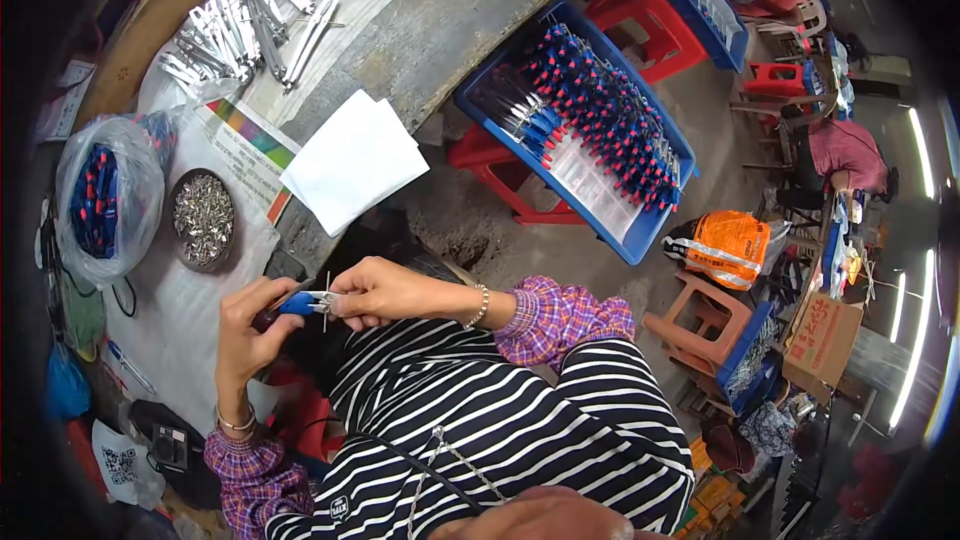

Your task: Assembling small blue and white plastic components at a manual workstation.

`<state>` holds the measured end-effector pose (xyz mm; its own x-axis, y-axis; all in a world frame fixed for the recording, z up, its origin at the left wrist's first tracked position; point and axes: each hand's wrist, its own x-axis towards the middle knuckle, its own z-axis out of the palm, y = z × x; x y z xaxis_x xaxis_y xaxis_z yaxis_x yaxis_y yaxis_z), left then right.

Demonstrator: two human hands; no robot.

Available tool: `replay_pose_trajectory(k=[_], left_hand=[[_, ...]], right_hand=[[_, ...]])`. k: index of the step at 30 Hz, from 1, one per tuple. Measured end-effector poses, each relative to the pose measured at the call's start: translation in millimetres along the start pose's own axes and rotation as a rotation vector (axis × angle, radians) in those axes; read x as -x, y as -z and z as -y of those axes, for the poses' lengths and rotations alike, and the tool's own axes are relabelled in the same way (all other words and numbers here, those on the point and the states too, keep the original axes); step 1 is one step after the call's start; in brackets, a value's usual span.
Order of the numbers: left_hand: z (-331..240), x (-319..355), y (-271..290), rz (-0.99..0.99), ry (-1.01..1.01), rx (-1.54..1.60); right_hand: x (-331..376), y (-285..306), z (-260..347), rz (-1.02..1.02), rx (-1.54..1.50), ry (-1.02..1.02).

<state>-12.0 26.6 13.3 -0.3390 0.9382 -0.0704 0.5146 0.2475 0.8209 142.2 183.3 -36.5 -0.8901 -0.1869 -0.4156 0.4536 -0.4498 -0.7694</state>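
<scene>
A small blue-handled tool [300, 302] lies roughly level between both hands just above the desk [440, 20] edge: the left hand [245, 325] pinches its dark end, the right hand [375, 292] grips the metal tip, both equally near. Beyond, white paper sheets [352, 162] lie beside a colour-striped label [255, 145] and a bag of blue pieces [105, 198].

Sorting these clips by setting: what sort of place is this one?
Most likely a small assembly workshop. A blue crate on a red stool holds rows of blue-and-red-handled tools, a bowl holds small metal parts, and both hands, left hand and right hand, hold one blue-handled piece.
</scene>
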Motion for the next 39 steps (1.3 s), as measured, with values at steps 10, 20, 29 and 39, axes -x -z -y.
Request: replay_pose_trajectory(k=[10, 20, 29, 39], left_hand=[[-1, 13, -14, 0.065, -0.018, 0.055], [6, 3, -13, 0.069, -0.056, 0.103], [14, 6, -7, 0.085, 0.007, 0.175], [12, 9, -9, 0.132, 0.015, 0.173]], right_hand=[[5, -7, -10, 0.028, -0.044, -0.094], [10, 1, -2, -0.001, 0.003, -0.095], [0, 0, -3, 0.056, 0.01, -0.165], [1, -7, 6, -0.027, 0.179, -0.094]])
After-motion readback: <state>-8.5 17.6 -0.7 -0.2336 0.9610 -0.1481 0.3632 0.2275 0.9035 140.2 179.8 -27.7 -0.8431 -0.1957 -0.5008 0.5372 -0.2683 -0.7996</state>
